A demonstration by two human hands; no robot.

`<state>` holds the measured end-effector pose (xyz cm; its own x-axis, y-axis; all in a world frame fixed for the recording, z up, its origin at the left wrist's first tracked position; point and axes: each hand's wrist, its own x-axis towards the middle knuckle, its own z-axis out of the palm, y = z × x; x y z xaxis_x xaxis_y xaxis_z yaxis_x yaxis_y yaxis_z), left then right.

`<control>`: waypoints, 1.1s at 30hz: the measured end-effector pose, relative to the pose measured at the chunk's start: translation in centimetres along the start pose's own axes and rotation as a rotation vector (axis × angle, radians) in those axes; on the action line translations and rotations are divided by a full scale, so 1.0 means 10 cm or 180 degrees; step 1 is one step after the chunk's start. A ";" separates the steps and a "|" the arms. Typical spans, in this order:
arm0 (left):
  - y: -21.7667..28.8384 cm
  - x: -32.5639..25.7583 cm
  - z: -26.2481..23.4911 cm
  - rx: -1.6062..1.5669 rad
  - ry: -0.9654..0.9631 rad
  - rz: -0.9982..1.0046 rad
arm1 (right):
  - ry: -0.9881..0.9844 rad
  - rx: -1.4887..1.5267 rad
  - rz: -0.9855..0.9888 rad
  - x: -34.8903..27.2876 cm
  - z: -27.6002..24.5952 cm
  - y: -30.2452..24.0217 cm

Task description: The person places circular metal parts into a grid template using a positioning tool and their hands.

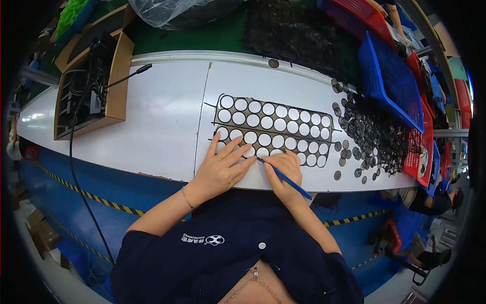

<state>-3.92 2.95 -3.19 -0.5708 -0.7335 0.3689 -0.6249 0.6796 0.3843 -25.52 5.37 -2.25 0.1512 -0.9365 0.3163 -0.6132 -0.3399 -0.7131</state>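
On the white table before me lies a flat, dark frame sheet (260,114) with rows of round holes, the white tabletop showing through them. A similar lower half (270,146) adjoins it on my side; I cannot tell whether the two are joined. My left hand (220,169) rests on the lower half's left part, fingers spread. My right hand (288,175) is closed around a slim blue pen-shaped tool (298,187). Its tip meets the sheet's near edge, close beside the left fingertips. Right of the sheet spreads a heap of small dark round discs (374,126), some lying loose.
A blue basket (390,81) and a red basket (414,164) stand at the right. Dark sheets (293,35) are piled beyond the table's far edge, near a clear plastic bag (177,12). A wooden box (119,91) with black cables sits at left. Other people are at far right.
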 end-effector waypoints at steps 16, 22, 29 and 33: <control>0.01 0.00 0.02 0.0004 -0.0021 0.0025 | 0.0018 -0.1318 -0.0902 0.08 0.02 0.07; -0.03 0.00 0.02 -0.0116 0.0000 0.0030 | 0.0737 -0.0543 0.0080 0.39 -0.26 0.33; 0.05 0.13 0.07 0.0101 -0.0036 -0.0235 | -0.0103 0.0009 0.0181 0.23 0.01 0.18; 0.04 0.12 0.07 0.0115 0.0013 -0.0206 | -0.0207 -0.0062 0.0115 0.23 0.03 0.18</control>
<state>-5.21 2.33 -3.25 -0.5265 -0.7758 0.3477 -0.6793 0.6298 0.3767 -26.04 2.60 -2.99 0.1783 -0.9520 0.2490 -0.6340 -0.3047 -0.7108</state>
